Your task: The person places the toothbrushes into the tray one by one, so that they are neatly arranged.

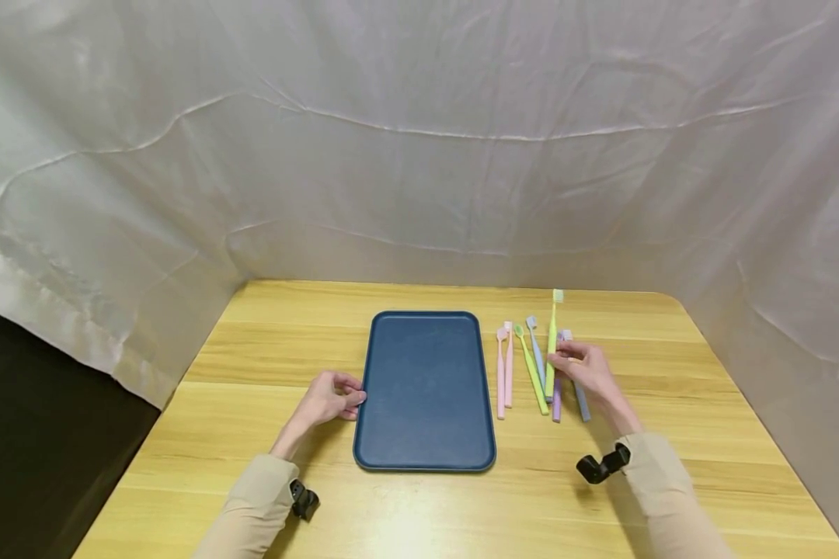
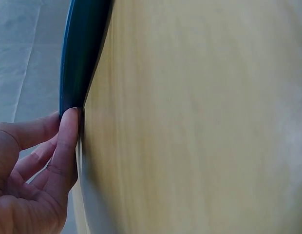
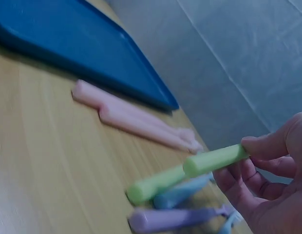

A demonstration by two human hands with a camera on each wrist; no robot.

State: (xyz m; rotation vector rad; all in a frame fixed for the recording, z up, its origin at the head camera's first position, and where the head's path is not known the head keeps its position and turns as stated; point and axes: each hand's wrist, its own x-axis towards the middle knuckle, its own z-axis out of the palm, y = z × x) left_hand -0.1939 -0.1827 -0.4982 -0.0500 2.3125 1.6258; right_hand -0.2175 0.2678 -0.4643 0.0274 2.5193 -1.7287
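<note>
My right hand (image 1: 590, 371) pinches a yellow-green toothbrush (image 1: 551, 341) by its handle, bristle head pointing away. In the right wrist view the brush is held above the others, with the thumb and fingers at its handle. Under and beside it lie a green toothbrush (image 1: 534, 374), a light blue one (image 1: 535, 347), a purple one (image 1: 557, 402) and a grey-blue one (image 1: 582, 402), partly hidden by the hand. My left hand (image 1: 332, 397) holds the left rim of a dark blue tray (image 1: 426, 388) between thumb and fingers. In the left wrist view the fingertips meet the tray's edge.
Two pink toothbrushes (image 1: 500, 380) lie side by side between the tray and the other brushes. The wooden table (image 1: 419, 512) is bounded by a pale, creased curtain (image 1: 419, 194) at the back and sides. Each sleeve carries a small black wrist camera (image 1: 604, 464).
</note>
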